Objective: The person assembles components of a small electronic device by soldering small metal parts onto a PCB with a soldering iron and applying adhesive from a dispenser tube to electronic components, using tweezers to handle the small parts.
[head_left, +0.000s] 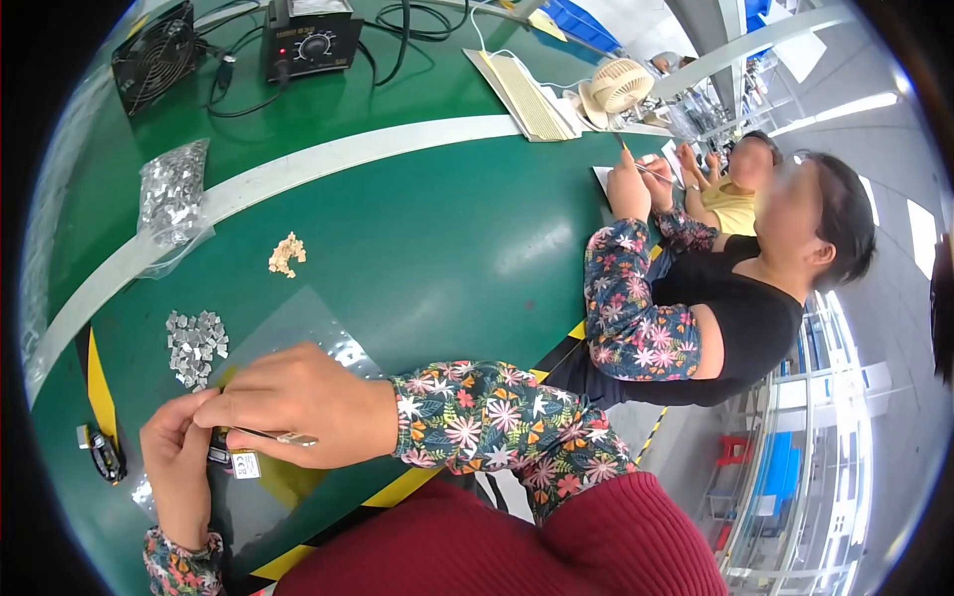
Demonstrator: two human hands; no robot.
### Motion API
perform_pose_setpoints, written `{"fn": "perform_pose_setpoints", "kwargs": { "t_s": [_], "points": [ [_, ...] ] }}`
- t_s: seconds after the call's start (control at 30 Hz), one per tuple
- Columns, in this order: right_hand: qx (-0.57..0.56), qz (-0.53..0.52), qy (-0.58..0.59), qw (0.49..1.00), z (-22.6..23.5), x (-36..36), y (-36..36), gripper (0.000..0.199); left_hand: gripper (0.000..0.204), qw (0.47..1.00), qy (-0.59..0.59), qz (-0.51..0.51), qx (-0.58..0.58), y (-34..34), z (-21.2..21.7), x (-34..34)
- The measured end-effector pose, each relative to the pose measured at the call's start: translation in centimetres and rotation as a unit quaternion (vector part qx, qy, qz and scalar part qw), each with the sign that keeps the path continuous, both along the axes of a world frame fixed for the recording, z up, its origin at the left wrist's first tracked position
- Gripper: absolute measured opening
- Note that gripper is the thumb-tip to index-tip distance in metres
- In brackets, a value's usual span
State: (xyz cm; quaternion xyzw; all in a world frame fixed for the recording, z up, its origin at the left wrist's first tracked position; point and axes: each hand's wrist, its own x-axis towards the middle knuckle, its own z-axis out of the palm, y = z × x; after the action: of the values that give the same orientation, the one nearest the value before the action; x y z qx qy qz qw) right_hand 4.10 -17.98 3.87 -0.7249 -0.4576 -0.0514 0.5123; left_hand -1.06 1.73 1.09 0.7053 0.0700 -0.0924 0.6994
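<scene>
My right hand (308, 402) grips a slim metal tool that looks like tweezers (283, 435), its fingertips meeting those of my left hand. Closed in a pinch, my left hand (179, 442) has something small between its fingers that I cannot make out. Just below the fingertips shows a small part with a white label (245, 464), with a dark piece beside it. Both hands are over a clear plastic sheet (308, 323) on the green table. Beyond them lies a loose pile of small silver metal pieces (196, 348), and farther off a little heap of beige bits (288, 255).
A bag of metal pieces (171, 194) rests across the white strip (378, 137). Behind stand a black fan (154, 58) and a black control box (313, 48). A small black object (103, 457) lies at left. A co-worker (735, 288) sits close on the right.
</scene>
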Motion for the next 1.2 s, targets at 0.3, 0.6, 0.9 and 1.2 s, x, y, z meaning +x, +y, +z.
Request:
{"fn": "perform_pose_setpoints", "kwargs": {
  "t_s": [0.3, 0.6, 0.9, 1.2],
  "points": [
    [0.042, -0.001, 0.117, 0.992, -0.5, -0.1, 0.2, 0.014, 0.016, 0.998, -0.027, -0.018, 0.05, -0.2, 0.2, -0.3],
    [-0.023, 0.01, 0.27, 0.962, 0.4, 0.8, -0.1, 0.015, 0.017, 0.997, -0.007, -0.041, 0.07, -0.5, 0.9, -0.4],
    [-0.016, 0.035, 0.359, 0.933, 0.8, 1.3, 0.0, 0.014, 0.016, 0.999, -0.01, -0.031, 0.041, -0.7, 1.0, -0.6],
    [0.006, 0.096, 0.389, 0.916, 0.5, 2.5, 0.2, 0.014, 0.015, 0.998, 0.043, -0.044, -0.002, 0.1, 1.2, -0.1]
  ]
}}
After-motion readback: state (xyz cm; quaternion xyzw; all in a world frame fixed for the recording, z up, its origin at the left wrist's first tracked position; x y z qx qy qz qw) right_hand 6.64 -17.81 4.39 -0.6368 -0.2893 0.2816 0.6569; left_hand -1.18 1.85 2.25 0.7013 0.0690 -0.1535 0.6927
